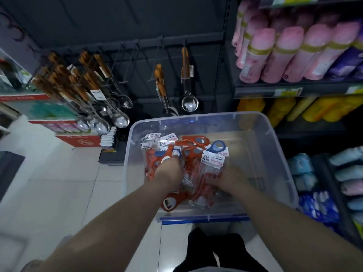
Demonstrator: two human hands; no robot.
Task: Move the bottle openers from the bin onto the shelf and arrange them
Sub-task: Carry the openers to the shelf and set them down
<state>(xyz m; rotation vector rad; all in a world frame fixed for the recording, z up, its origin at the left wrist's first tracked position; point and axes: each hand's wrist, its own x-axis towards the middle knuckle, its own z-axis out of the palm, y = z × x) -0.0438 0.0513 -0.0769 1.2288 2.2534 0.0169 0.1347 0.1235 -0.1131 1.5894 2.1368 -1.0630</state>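
Shop aisle, tiled floor [64, 173]. Clear bin [275, 154] set on floor; packaged bottle openers [193, 152] piled inside. Left hand [170, 170] closed on packets; right hand [228, 176] blurred, grip cannot be told. Risk: slippery packets dropped if too many lifted.

Both hands are reaching down into a clear bin [279, 146] sitting on the tiled floor [74, 173]. The left hand [170, 170] is lying on a heap of packaged red and blue openers [188, 154], fingers curling among them. The right hand [228, 178], blurred, is pressing on the packets beside it. Ladles [189, 103] are hanging on hooks behind the bin, and pink rolls [284, 55] are filling the shelf [255, 91] at right.
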